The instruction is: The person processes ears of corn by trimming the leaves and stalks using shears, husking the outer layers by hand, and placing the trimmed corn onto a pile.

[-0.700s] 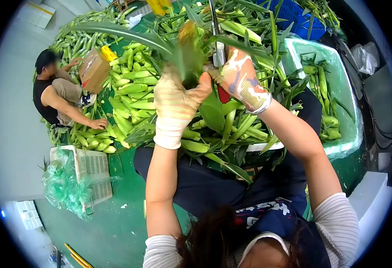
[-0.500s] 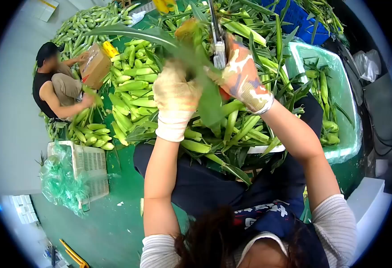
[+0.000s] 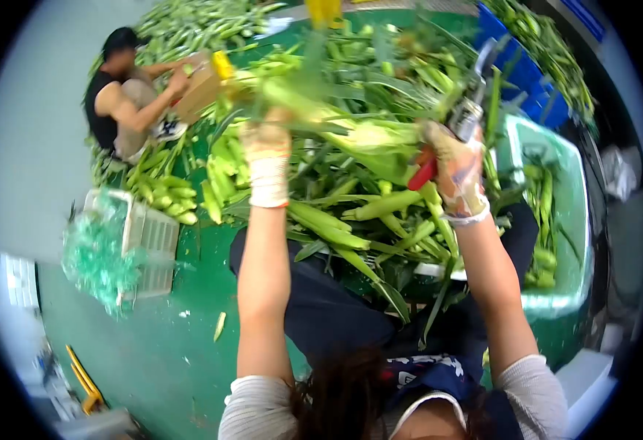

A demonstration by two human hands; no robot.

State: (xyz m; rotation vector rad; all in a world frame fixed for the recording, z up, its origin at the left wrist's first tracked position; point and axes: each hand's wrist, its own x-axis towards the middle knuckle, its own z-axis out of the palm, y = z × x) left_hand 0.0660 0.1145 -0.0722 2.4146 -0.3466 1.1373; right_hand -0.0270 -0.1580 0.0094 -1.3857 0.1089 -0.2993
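A blurred green corn ear in its husk stretches sideways between my gloved hands. My left hand, in a pale glove, is closed at the left end of the ear, its fingers partly hidden behind leaves and blur. In a camouflage-patterned glove, my right hand is closed around red-handled pruning shears, whose metal blades point up and away. That hand is against or very near the ear's right end; I cannot tell whether it also grips the husk. Below both hands lies a heap of unhusked corn.
At right stands a green-lined bin holding some ears, with a blue crate behind it. A co-worker squats at left beside a cardboard box. A white crate with green plastic stands on the green floor.
My hands have moved apart, the right one with the shears going rightward. The corn ear now stretches between them. The view has shifted, and the co-worker's hands have come to the box.
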